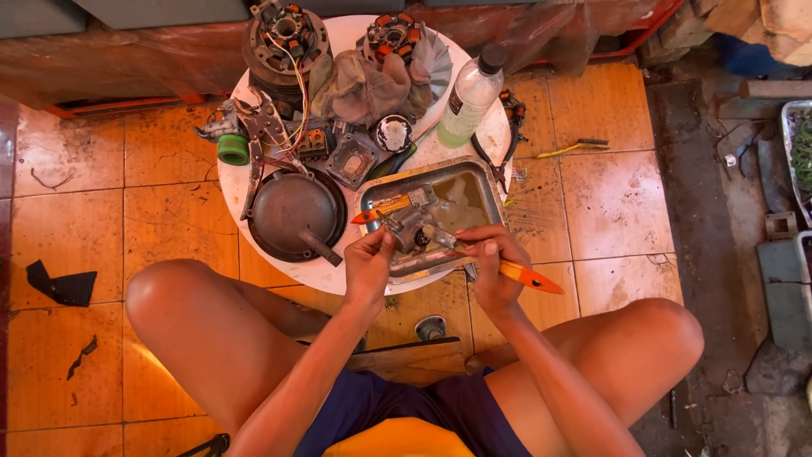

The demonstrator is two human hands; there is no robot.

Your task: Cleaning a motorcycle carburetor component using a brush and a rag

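Gripping a small grey metal carburettor (pixel 408 227) over the steel tray (pixel 372 196), left hand (pixel 370 262) might drop it; right hand (pixel 492 264), clutching an orange-handled brush (pixel 516 272), could splash liquid over the round table's near edge

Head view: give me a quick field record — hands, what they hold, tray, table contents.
left hand: grips a small grey metal engine part over the tray
right hand: holds an orange-handled tool, tip at the part
tray: metal, rectangular, holds murky liquid
table: round, white, low
on table: clear plastic bottle, dark round pan, rag, two wound coil assemblies, green ring
floor: orange tiles, small brush
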